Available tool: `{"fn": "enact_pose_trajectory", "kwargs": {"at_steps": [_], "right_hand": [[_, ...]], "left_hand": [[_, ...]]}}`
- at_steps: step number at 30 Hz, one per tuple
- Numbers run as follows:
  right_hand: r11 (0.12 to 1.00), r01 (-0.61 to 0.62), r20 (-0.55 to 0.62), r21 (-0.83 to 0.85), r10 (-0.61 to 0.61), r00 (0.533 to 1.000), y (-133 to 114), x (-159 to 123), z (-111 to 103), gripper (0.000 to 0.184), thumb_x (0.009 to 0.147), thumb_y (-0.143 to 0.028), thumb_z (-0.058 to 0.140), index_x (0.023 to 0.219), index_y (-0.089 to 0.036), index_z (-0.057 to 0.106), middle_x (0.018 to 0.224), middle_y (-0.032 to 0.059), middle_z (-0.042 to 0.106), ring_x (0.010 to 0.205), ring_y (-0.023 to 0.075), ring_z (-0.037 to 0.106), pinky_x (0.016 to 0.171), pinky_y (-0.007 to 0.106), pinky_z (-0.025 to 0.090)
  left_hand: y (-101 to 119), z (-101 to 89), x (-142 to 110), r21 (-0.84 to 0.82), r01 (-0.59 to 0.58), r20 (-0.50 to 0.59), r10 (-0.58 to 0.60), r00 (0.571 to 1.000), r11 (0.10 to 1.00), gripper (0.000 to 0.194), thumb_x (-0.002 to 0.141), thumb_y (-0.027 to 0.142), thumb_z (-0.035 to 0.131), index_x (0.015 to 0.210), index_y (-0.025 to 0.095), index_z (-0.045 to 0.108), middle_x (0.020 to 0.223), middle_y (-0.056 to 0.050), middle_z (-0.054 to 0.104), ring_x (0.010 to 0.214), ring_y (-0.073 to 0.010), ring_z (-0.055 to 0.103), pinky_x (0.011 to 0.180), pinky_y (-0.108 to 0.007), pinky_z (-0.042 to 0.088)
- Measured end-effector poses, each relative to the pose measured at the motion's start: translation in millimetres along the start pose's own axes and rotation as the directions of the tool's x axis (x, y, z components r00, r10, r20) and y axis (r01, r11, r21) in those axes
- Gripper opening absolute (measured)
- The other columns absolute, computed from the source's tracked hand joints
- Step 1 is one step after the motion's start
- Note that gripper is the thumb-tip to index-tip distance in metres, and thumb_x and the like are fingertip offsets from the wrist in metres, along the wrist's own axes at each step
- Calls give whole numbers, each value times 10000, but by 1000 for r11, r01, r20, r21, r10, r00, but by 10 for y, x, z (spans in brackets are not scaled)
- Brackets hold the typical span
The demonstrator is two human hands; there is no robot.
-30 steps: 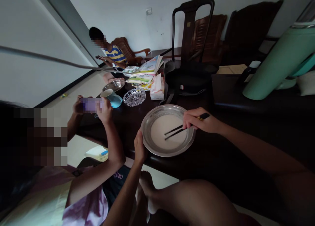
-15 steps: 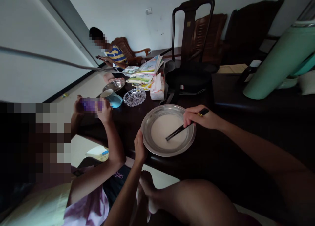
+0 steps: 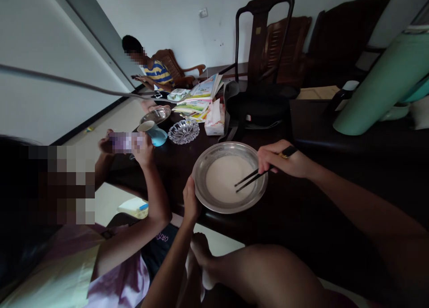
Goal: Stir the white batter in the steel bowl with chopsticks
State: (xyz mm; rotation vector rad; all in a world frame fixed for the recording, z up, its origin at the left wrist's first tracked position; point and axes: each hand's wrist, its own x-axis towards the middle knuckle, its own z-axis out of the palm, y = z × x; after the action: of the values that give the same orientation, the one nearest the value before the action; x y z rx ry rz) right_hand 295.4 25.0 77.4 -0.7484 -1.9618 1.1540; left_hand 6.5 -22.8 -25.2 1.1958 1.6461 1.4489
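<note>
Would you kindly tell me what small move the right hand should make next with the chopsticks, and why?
Probably a gentle sweep of the chopsticks through the pale liquid: the right hand grips them with their tips slightly apart, at or in the liquid, while the left hand seems to steady the metal bowl at its side.

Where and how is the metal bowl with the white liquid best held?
Grip the metal bowl by its flared rim, probably from the left, where the left hand rests. The right hand holds chopsticks over the opposite edge. Keep it level: the white liquid lies open inside.
</note>
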Motion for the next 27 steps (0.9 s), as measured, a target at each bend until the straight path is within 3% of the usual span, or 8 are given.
{"fn": "enact_pose_trajectory", "kwargs": {"at_steps": [4, 8, 12, 17, 19, 22, 25, 27], "right_hand": [[980, 148, 143, -134, -129, 981, 114, 56, 103, 222, 927, -326, 608, 841, -165, 733, 831, 53, 764, 726, 131, 677, 664, 242, 514], [953, 152, -38, -264, -167, 985, 99, 53, 39, 321, 956, -343, 563, 724, -173, 706, 721, 37, 729, 661, 126, 649, 643, 256, 475], [987, 113, -120, -112, -126, 985, -24, -7, -62, 547, 1005, -459, 440, 553, -181, 571, 536, 8, 613, 497, 96, 532, 543, 259, 412], [978, 108, -32, 176, -104, 994, -4, 11, 3, 433, 838, -581, 673, 748, -207, 475, 599, -50, 546, 514, 86, 499, 482, 228, 360], [979, 75, -29, 191, -70, 997, 41, 37, 43, 413, 795, -497, 764, 867, -219, 467, 722, -33, 609, 621, 107, 586, 547, 235, 429], [991, 79, -117, 107, -66, 991, 99, 58, 59, 287, 893, -414, 684, 941, -224, 475, 806, 7, 678, 754, 138, 661, 665, 275, 490], [990, 111, -255, 89, -86, 963, 114, 51, 41, 214, 975, -421, 553, 918, -231, 471, 684, -7, 676, 638, 125, 634, 564, 256, 444], [983, 108, -232, 149, -72, 970, 101, 45, 39, 244, 992, -445, 503, 886, -226, 481, 631, -11, 663, 528, 108, 579, 462, 242, 376]], "left_hand": [[4, -7, -1, 15, -12, 4, 11, 1000, 1000, 611, 901, 632, 433, 1143, 138, 700, 1179, -119, 717, 1154, -278, 620, 1030, -391, 454], [-34, -20, 9, 24, -31, 23, 30, 999, 999, 584, 914, 610, 426, 1149, 149, 698, 1189, -117, 713, 1177, -281, 608, 1065, -413, 427], [-57, -27, 19, 51, -38, -15, 39, 999, 998, 546, 916, 582, 438, 1093, 149, 720, 1200, -122, 704, 1217, -284, 586, 1108, -413, 387], [-38, -28, 11, 59, -29, 14, 29, 999, 998, 545, 931, 567, 415, 1126, 152, 709, 1183, -109, 713, 1174, -272, 610, 1074, -404, 424], [-40, -27, 9, 65, -26, -1, 27, 1000, 998, 569, 928, 586, 404, 1125, 149, 709, 1184, -111, 713, 1178, -273, 608, 1070, -400, 428], [-57, -26, 14, 72, -29, -6, 30, 1000, 997, 575, 920, 603, 414, 1125, 153, 708, 1193, -113, 712, 1188, -275, 604, 1075, -396, 422], [-71, -25, 21, 60, -21, 2, 21, 1000, 998, 584, 917, 618, 417, 1134, 159, 705, 1208, -106, 709, 1192, -275, 602, 1078, -396, 415], [-68, -23, 22, 44, -12, -1, 12, 1000, 999, 587, 912, 627, 420, 1132, 165, 708, 1212, -98, 709, 1199, -273, 596, 1079, -390, 412]]}}
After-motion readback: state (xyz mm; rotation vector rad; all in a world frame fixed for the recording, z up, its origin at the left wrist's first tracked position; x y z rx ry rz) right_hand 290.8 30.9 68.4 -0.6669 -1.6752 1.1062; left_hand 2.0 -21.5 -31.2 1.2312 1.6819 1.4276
